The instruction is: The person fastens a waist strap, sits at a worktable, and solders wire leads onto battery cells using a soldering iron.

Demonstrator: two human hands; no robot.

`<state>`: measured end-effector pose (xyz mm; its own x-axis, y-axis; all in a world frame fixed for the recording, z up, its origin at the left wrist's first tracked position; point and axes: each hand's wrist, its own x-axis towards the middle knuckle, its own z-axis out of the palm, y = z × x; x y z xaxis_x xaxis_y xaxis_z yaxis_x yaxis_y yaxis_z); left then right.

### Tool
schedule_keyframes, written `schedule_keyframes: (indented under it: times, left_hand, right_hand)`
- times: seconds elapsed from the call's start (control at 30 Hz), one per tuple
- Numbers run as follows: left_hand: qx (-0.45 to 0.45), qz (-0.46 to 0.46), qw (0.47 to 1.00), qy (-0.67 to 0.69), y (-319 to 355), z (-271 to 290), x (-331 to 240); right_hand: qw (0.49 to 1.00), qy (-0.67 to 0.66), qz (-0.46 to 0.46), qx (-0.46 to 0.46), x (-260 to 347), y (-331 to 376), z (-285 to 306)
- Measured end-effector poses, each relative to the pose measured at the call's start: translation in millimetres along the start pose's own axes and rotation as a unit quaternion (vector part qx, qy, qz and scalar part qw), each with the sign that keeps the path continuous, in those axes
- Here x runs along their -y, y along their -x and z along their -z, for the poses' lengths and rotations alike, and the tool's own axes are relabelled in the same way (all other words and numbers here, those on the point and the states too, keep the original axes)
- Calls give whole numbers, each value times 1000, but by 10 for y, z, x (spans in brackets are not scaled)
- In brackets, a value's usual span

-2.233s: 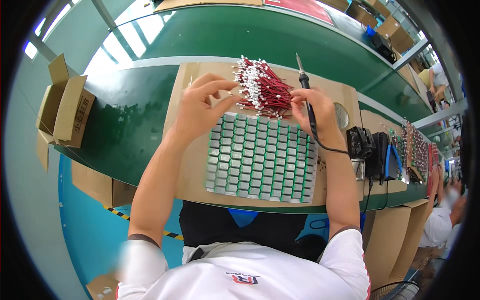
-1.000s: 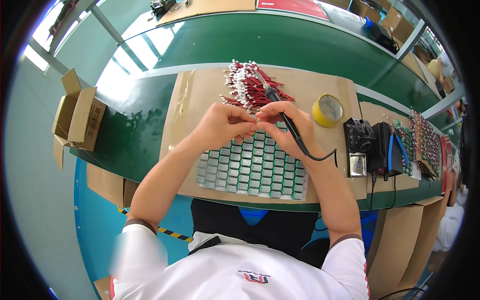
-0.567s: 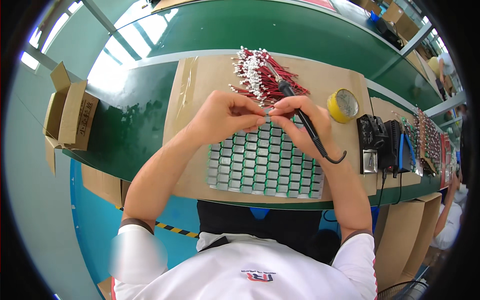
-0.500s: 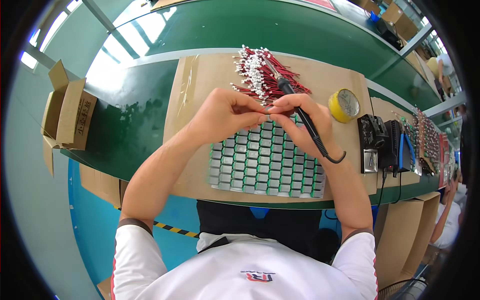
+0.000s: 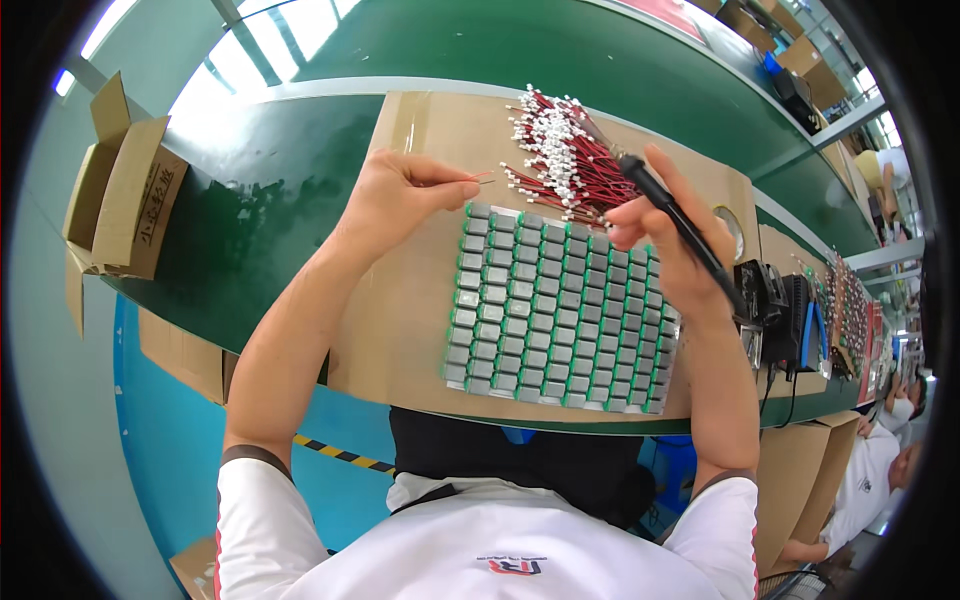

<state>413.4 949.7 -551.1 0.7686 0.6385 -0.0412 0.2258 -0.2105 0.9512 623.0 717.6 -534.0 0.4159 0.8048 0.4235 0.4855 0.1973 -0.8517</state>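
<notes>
My left hand [image 5: 405,197] is closed in a pinch on a thin red wire [image 5: 483,178], whose end sticks out past the fingertips. It hovers over the cardboard sheet [image 5: 390,330], beyond the upper left corner of a grid of grey blocks with green edges [image 5: 545,315]. In my right hand [image 5: 690,250] is a black soldering iron [image 5: 652,184], held like a pen. Its metal tip points far-left, over a pile of red wires with white connectors [image 5: 570,150]. Some right fingertips are close to the near end of that pile.
An open cardboard box [image 5: 130,215] stands at the table's left. Beyond my right hand is a tape roll [image 5: 733,232], partly hidden. Black soldering equipment [image 5: 785,310] and a blue-handled tool [image 5: 817,335] stand at right. Another person [image 5: 870,490] sits farther right.
My hands were together over the grid and have drawn apart. The left moved left with the wire; the right moved right with the soldering iron. More of the grid shows.
</notes>
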Motion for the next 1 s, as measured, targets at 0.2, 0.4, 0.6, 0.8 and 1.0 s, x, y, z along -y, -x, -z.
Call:
schedule_keyframes:
  times: [0.2, 0.4, 0.6, 0.8, 1.0]
  left_hand:
    - [-18, 20, 1000, 15, -96, 69, 317]
    - [-15, -7, 1000, -11, -71, 135, 418]
    - [23, -41, 999, 13, -86, 106, 417]
    - [32, -56, 998, -15, -65, 102, 400]
    - [37, -38, 999, -6, -73, 103, 385]
  right_hand:
    - [999, 6, -18, 49, -78, -71, -134]
    - [995, 29, -16, 99, -231, -59, -320]
    - [990, 35, 10, 133, -327, -17, -337]
    - [991, 38, 33, 127, -354, -21, -383]
    - [990, 50, 26, 126, -336, -13, -393]
